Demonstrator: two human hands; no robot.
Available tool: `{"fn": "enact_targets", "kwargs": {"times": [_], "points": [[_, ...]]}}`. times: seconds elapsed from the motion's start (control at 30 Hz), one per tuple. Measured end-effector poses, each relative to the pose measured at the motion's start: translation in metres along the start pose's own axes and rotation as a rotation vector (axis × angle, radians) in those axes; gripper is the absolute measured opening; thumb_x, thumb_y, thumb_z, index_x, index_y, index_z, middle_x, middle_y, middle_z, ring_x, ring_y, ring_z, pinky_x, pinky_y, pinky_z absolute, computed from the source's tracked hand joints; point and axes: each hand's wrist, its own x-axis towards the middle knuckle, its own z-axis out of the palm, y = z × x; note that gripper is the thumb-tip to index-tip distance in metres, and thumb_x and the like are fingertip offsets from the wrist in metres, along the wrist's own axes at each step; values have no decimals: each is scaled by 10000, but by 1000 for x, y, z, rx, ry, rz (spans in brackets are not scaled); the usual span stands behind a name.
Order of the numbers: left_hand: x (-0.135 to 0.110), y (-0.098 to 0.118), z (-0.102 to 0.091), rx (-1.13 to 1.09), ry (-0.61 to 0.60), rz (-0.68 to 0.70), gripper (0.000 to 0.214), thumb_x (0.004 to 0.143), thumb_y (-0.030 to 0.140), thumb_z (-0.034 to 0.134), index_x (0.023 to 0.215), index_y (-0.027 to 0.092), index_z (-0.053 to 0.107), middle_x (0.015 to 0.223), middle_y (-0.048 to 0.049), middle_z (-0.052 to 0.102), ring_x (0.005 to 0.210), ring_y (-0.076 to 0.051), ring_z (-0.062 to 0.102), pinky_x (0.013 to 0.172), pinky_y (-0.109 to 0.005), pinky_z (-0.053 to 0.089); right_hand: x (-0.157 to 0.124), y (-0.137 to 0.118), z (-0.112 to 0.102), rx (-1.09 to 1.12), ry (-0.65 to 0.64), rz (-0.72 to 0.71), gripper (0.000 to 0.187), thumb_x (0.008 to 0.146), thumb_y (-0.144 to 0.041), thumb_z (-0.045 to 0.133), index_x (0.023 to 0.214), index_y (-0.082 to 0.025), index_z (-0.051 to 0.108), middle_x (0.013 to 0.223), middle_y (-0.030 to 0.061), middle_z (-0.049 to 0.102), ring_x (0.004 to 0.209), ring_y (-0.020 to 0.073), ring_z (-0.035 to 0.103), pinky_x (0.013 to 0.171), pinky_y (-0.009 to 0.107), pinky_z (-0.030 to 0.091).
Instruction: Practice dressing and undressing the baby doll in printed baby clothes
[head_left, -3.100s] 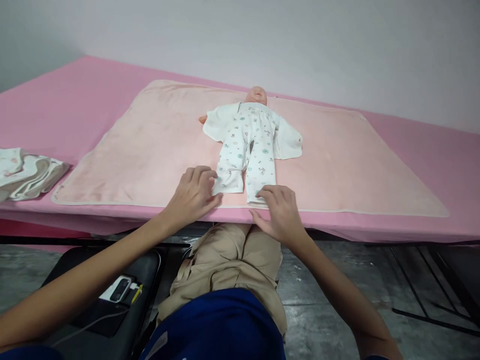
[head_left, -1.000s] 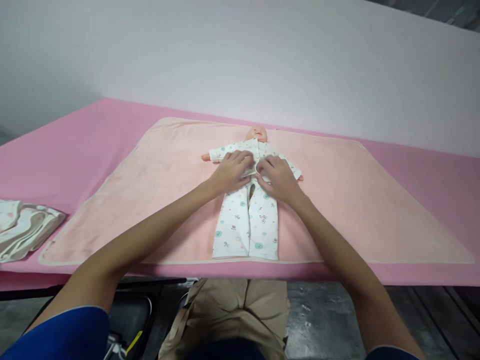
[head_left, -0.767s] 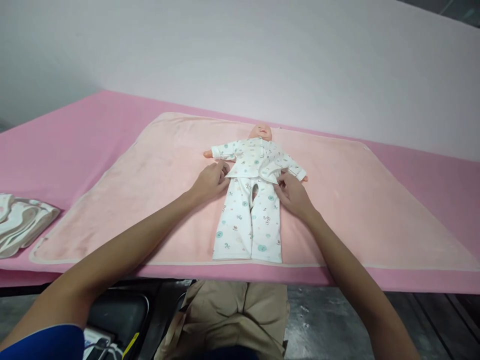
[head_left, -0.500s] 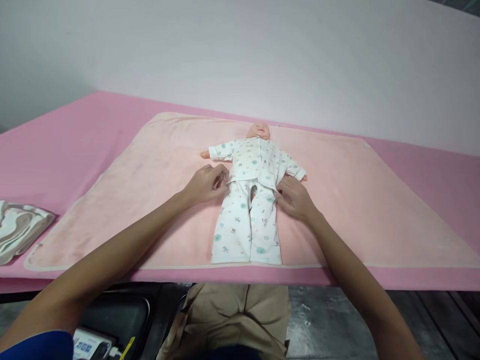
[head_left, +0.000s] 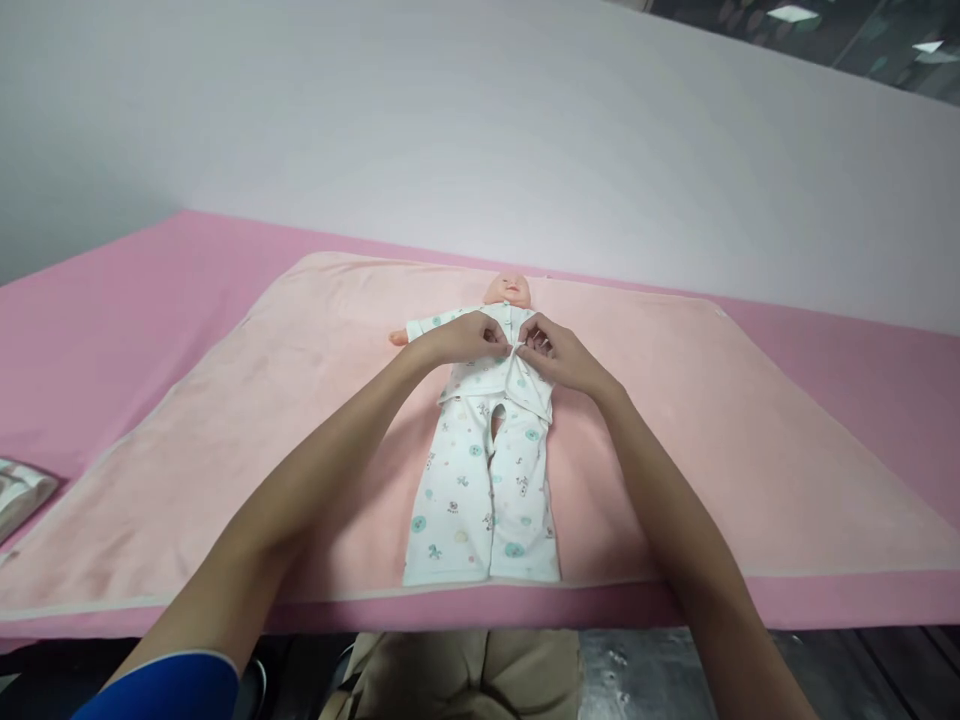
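A baby doll [head_left: 511, 290] lies on its back, dressed in a white printed shirt [head_left: 480, 378] and matching split-crotch pants [head_left: 457, 500]. At the middle of its chest, my left hand [head_left: 480, 338] pinches the shirt's front edge between thumb and fingers. Opposite it, my right hand [head_left: 551, 350] grips the other side of the front, and the cloth is drawn up into a small fold between them. The fingertips nearly meet, so any fastener there is hidden. The doll's arm on the left sticks out sideways; my right hand covers the other one.
A pale pink blanket [head_left: 675, 450] lies under the doll on a brighter pink table cover [head_left: 112, 300]. Folded cloth [head_left: 22, 495] rests at the left edge. A grey wall [head_left: 450, 130] rises behind. My lap is below the table's front edge.
Both hands have moved up from the shirt's hem at the doll's sides to the middle of its chest, where they now pinch the front together. The view has tilted up slightly.
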Motion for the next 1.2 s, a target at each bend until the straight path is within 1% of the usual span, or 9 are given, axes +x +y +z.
{"fn": "enact_targets", "kwargs": {"times": [0.1, 0.23, 0.4, 0.57, 0.77, 0.9, 1.03, 1.1, 1.2], "points": [[-2, -3, -1, -31, -17, 11, 206, 819, 431, 732, 818, 231, 784, 821, -41, 693, 709, -185, 564, 639, -325, 375, -4, 10, 12, 90, 94, -4, 244, 989, -438, 715, 1128, -258, 625, 1011, 14, 655, 807, 166, 546, 762, 336, 476], [-2, -2, -5, -51, -12, 4, 175, 804, 403, 748, 763, 234, 770, 769, -53, 676, 689, -203, 577, 628, -351, 384, -6, 17, 16, 227, 78, 33, 377, 943, -520, 813, 1123, -270, 595, 1092, 25, 700, 826, 161, 564, 750, 322, 483], [-3, -3, -9, -60, -57, 1, 193, 826, 436, 724, 801, 255, 785, 815, -47, 675, 716, -202, 577, 633, -350, 385, -5, 18, 20, 180, 146, 89, 306, 973, -551, 784, 1027, -257, 720, 1012, 16, 715, 806, 160, 550, 754, 330, 477], [-1, -8, -10, -80, -55, -11, 231, 843, 469, 751, 859, 256, 839, 832, -59, 691, 722, -193, 571, 614, -336, 367, -6, 23, 28, 204, 235, 61, 285, 917, -543, 868, 1007, -277, 818, 1040, 22, 785, 854, 185, 623, 763, 354, 497], [-1, -9, -9, -172, -8, -77, 257, 811, 491, 850, 893, 252, 894, 906, -76, 782, 872, -235, 680, 674, -323, 487, -9, 24, 35, 317, 311, 37, 241, 843, -511, 958, 936, -302, 881, 1034, 55, 831, 1001, 257, 742, 885, 435, 591], [-2, -9, -7, -200, 19, -82, 286, 807, 529, 884, 881, 253, 890, 887, -61, 785, 860, -226, 685, 696, -328, 505, -8, 22, 39, 314, 338, 79, 327, 814, -570, 960, 936, -283, 858, 1043, 65, 819, 975, 260, 739, 876, 455, 607], [-5, -1, 1, -164, 8, -61, 307, 866, 533, 819, 822, 233, 860, 775, -55, 709, 716, -185, 599, 608, -328, 401, -7, 20, 44, 227, 365, 118, 434, 777, -613, 973, 889, -261, 745, 984, 35, 773, 811, 192, 634, 791, 407, 564], [-6, 5, 8, -135, 35, -93, 305, 858, 504, 817, 778, 210, 824, 720, -51, 662, 653, -165, 544, 583, -329, 349, -7, 19, 46, 200, 361, 107, 450, 805, -614, 954, 856, -257, 684, 939, 18, 741, 778, 175, 582, 759, 386, 528], [-6, 10, 16, -117, 104, -100, 259, 824, 434, 828, 756, 189, 781, 729, -53, 668, 653, -158, 534, 589, -325, 353, -7, 19, 49, 197, 357, 92, 466, 847, -629, 918, 839, -256, 638, 907, 14, 716, 773, 175, 550, 745, 377, 497]]}}
